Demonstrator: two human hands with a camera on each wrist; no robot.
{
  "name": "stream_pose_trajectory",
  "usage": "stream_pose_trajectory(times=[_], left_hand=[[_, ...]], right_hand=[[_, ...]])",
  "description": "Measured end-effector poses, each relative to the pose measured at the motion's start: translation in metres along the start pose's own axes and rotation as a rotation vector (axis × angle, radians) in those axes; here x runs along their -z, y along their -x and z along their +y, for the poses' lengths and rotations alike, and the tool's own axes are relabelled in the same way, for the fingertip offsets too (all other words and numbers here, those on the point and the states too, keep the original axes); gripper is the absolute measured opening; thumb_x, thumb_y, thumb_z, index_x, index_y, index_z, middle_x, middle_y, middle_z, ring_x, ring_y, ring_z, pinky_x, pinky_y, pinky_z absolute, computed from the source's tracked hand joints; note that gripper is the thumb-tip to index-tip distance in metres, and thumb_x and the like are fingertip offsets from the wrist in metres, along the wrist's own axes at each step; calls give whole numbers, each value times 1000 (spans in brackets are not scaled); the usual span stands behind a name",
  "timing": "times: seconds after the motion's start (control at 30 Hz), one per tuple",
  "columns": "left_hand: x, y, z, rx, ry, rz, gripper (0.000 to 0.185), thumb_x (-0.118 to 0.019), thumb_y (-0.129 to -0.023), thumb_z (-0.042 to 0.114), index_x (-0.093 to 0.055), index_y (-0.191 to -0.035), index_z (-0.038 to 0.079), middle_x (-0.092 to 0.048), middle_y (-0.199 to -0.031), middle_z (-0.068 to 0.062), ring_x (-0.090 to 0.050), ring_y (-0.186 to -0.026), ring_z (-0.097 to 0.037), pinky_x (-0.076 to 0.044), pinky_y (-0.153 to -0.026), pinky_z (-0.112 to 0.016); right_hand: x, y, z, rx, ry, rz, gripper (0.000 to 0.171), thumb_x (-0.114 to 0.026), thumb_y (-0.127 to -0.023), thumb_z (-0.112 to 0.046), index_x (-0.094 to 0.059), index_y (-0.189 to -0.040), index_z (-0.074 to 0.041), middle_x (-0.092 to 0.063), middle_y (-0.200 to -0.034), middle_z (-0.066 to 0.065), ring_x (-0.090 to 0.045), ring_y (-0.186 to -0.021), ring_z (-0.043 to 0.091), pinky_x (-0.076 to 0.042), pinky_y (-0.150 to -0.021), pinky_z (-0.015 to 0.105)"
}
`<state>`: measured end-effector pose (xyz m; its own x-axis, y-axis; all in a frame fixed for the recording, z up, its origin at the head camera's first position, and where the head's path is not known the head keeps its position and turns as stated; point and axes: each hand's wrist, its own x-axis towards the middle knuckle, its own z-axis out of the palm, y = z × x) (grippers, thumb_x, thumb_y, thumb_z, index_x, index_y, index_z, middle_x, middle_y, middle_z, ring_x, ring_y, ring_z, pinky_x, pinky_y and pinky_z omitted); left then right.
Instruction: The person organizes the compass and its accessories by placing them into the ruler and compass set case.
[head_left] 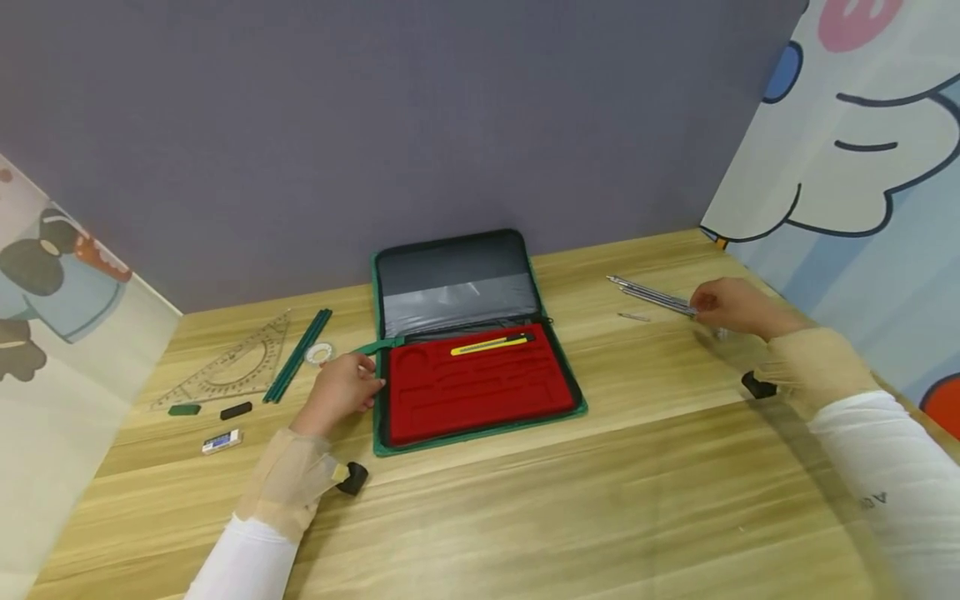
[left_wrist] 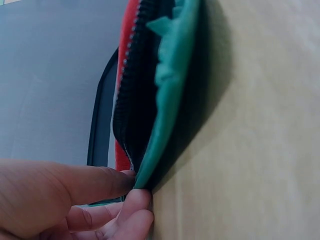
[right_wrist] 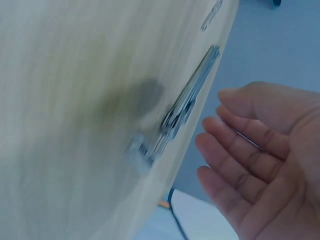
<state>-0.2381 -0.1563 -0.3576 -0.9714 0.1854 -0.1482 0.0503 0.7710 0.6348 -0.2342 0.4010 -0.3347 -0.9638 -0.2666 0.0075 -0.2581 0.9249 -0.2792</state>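
Observation:
A green zip case lies unfolded on the table, its red moulded insert facing up. A yellow craft knife rests on the insert's upper part. At the case's left side, my left hand pinches the green fabric edge between thumb and fingers. My right hand hovers just over a silvery metal drawing compass, fingers loosely bent and apart from it in the right wrist view. A blurred, clear small object lies by the compass's near end. A thin short metal piece is close by.
On the left lie a transparent set square, dark green pencils, a white ring-shaped roll, a green block, a black block and a white eraser. A grey panel borders the table's back.

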Motion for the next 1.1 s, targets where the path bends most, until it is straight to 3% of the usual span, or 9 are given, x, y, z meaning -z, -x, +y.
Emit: stream_pose_trajectory(times=[0.2,0.47,0.8,1.1], left_hand=[[-1,1,-1,-1,10,-2,27,-62,-87,5,-53,-107,-10,-68,-85,-16,-58,-50,-9,-52,-49,-25],[3,0,-1,-9,5,-3,28,-61,-88,4,-53,-109,-11,-67,-84,-16,-59,-51,-10,-52,-50,-25],[3,0,0,-2,9,-16,29,-61,-88,4,-52,-110,-12,-66,-89,-19,-58,-52,-9,-52,-50,-25],[1,-2,1,-14,16,-21,29,-60,-88,4,-52,-110,-12,-66,-85,-17,-58,-51,-10,-52,-49,-25]], right_hand=[[0,10,18,-108,-4,-34,22,-64,-83,-7,-60,-97,9,-65,-89,19,-61,-83,35,-50,-71,48],[-2,19,19,-248,-87,-169,38,-70,-79,-21,-56,-103,4,-56,-106,26,-55,-95,38,-46,-73,47],[-2,23,16,-241,-75,-137,26,-69,-79,-16,-56,-92,1,-58,-86,10,-48,-72,22,-39,-59,33],[-1,13,-4,-160,-81,-106,26,-69,-81,-12,-56,-94,6,-62,-87,14,-56,-77,25,-46,-64,38]])
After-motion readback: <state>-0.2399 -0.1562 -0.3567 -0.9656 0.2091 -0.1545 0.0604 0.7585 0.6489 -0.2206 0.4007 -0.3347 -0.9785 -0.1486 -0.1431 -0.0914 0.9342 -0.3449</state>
